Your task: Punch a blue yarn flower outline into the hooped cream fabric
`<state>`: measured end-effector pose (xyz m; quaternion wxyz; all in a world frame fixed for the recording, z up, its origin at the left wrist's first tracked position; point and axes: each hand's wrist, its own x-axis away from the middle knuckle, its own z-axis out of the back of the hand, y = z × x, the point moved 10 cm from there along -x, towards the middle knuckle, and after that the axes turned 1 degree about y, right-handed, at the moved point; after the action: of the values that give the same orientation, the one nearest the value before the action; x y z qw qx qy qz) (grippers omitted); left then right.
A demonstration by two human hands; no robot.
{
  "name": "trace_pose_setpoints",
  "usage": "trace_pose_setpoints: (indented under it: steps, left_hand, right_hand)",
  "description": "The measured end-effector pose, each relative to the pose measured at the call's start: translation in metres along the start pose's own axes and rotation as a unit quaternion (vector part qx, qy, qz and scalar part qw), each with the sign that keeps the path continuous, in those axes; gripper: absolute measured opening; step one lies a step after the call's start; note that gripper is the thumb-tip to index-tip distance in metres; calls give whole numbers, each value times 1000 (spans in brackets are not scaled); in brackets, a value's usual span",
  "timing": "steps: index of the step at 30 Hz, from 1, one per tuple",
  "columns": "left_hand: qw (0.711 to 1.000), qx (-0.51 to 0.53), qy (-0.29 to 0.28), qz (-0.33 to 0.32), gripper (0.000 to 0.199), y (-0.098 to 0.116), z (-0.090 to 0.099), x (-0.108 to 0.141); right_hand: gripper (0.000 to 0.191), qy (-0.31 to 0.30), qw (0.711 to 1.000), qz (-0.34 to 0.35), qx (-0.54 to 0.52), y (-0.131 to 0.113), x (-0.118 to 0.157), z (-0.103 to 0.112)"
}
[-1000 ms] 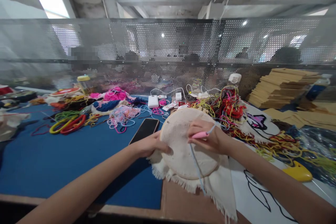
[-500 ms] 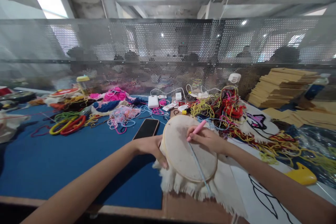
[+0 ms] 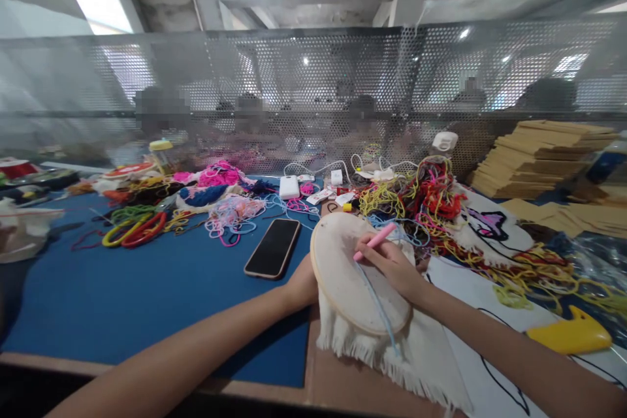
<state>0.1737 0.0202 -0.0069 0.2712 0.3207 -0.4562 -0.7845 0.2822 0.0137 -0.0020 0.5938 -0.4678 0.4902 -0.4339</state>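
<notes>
The hoop (image 3: 329, 302) lies tilted over the seam where the blue mat (image 3: 161, 300) meets the brown tabletop (image 3: 333, 379), and its fringed cloth (image 3: 343, 261) hangs toward the front edge of the table. The left hand (image 3: 302, 281) is at the hoop's left rim; its fingers are hidden behind the hoop and cloth, so how they are set cannot be told. The right hand (image 3: 392, 264) pinches a pink tool (image 3: 376, 241) between thumb and fingers, tip at the cloth, a light-blue strand (image 3: 378, 304) trailing down from it. Blue mat stretches broadly from the left forearm back to the yarn (image 3: 232, 212); right of the hoop, room is tighter, with white paper (image 3: 465, 287) under the right forearm and tangled yarn (image 3: 435, 199) just behind. Counted, there are two bare hands, one hoop in hand, one pink tool, one black-screened phone (image 3: 273, 249) just left of the hoop, one yellow tool (image 3: 571, 332) on the right, one yellow loop (image 3: 115, 233) and one red loop (image 3: 147, 233) on the left, and one stack of brown envelope-like pieces (image 3: 533, 160) before the perforated screen (image 3: 304, 91).
</notes>
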Motion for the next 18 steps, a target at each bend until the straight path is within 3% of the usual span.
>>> trace_pose_setpoints:
  steps: [8, 18]
  left_hand:
    - [997, 17, 79, 3, 36, 0, 14, 0]
    - [989, 82, 120, 28, 29, -19, 25, 1]
  right_hand:
    - [31, 1, 999, 24, 40, -3, 1, 1]
    - [27, -14, 997, 36, 61, -5, 2, -3]
